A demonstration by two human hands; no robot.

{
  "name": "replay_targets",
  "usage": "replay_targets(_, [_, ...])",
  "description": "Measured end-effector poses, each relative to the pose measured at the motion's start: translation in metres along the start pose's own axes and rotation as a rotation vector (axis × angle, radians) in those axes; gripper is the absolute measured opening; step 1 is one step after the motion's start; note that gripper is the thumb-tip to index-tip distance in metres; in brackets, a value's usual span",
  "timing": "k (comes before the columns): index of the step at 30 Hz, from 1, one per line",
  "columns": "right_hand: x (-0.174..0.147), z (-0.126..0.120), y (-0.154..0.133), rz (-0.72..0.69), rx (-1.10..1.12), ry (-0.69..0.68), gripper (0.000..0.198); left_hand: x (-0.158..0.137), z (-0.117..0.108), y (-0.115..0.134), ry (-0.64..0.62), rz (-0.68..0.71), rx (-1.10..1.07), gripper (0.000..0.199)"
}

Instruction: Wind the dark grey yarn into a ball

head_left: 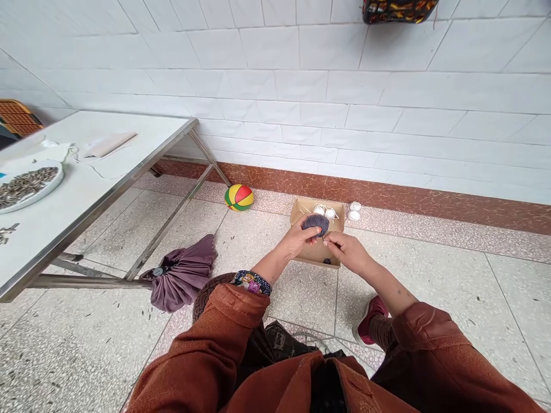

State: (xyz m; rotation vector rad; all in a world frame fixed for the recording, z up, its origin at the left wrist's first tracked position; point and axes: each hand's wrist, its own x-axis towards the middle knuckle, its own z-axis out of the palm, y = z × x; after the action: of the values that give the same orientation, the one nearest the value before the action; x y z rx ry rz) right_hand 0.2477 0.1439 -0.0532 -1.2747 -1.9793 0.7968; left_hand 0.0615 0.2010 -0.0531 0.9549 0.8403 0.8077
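Note:
A ball of grey-purple yarn (315,225) rests in my left hand (298,236), whose fingers and thumb wrap round it. Close beside the ball, my right hand (348,250) is closed in a pinch at a dark strand of the yarn. Both hands are above a shallow cardboard box (297,212) on the floor. White yarn balls (329,213) lie at the box's far side, partly hidden by the held ball. A small dark thing (327,261) sits near the box's front edge; I cannot make out its kind.
Two white balls (353,215) sit right of the box by the wall. At left stands a metal-framed table (150,129) bearing a plate of seeds (55,182). A colourful ball (239,197) and purple cloth (185,275) are on the floor. My shoe (371,319) is below right.

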Motion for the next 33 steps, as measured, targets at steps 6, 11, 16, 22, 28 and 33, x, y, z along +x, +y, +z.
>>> replay_targets(6, [0.003,-0.014,-0.013,-0.036,0.177,0.014,0.024,0.000,0.000,-0.002,-0.048,0.095,0.268,0.045])
replay_targets(11, [0.012,-0.024,-0.001,0.101,0.193,0.302,0.026,-0.008,-0.002,-0.002,-0.213,-0.016,0.292,0.066])
replay_targets(16, [0.016,-0.020,0.015,0.263,0.156,0.356,0.030,-0.019,-0.001,0.003,-0.436,-0.132,0.077,0.077])
replay_targets(22, [0.010,-0.016,0.027,0.279,-0.061,0.281,0.024,-0.016,0.002,0.002,-0.275,-0.066,-0.214,0.063])
replay_targets(28, [-0.008,-0.003,0.012,0.033,-0.078,-0.122,0.022,0.004,-0.015,0.001,0.188,0.038,-0.347,0.043])
replay_targets(33, [-0.007,-0.007,-0.023,-0.109,0.172,-0.198,0.023,-0.001,-0.015,-0.003,0.151,0.045,-0.042,0.044])
